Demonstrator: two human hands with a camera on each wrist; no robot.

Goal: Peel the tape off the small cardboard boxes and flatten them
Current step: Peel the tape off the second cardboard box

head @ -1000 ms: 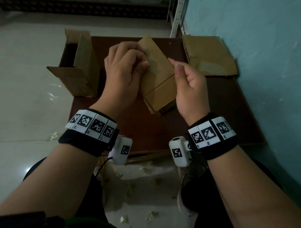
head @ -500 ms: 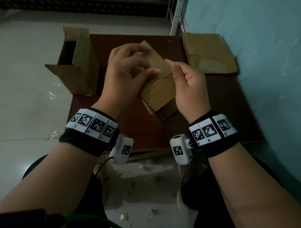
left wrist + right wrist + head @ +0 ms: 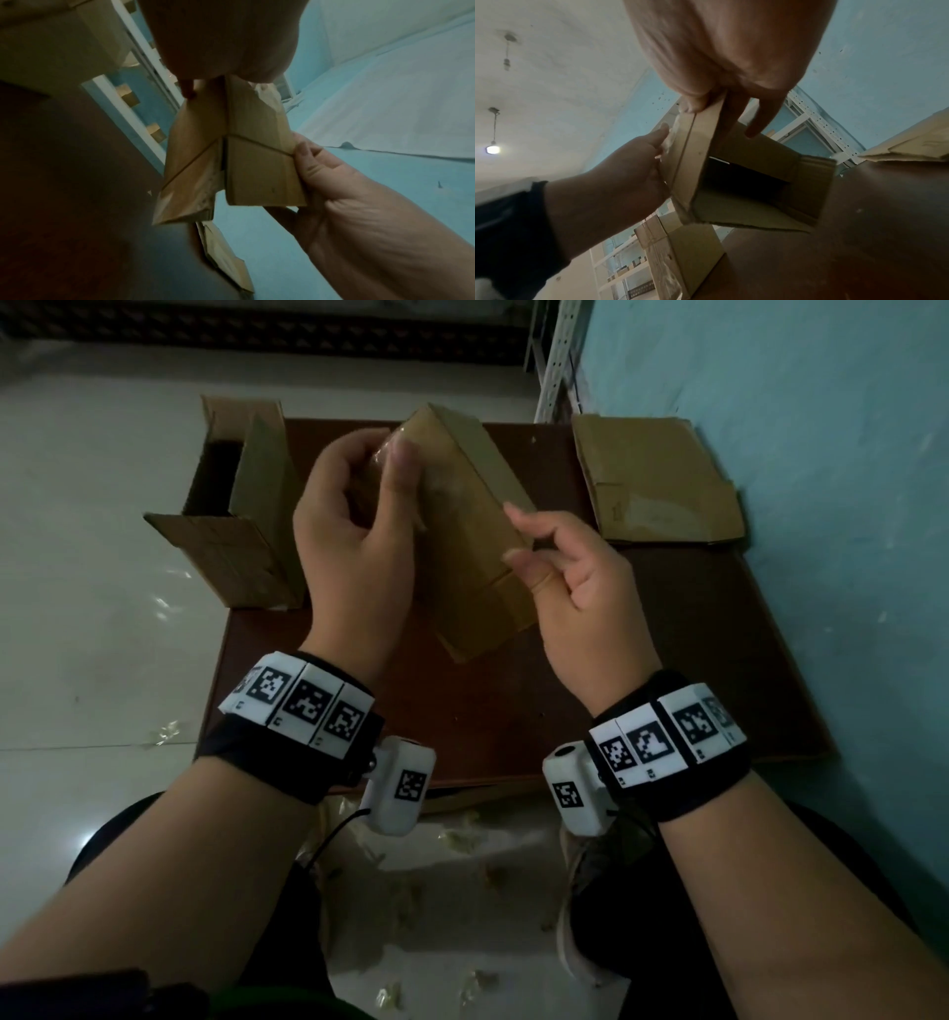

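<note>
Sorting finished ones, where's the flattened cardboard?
In the head view, the flattened cardboard lies on the table's far right corner, beside the blue wall.

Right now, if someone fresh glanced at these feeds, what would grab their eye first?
The box held up over the brown table, gripped by the left hand at its taped top and the right hand at its side edge. Its lower end is open, as the right wrist view shows. Next, an open box at the table's left edge and a flattened one at the far right by the blue wall.
</note>
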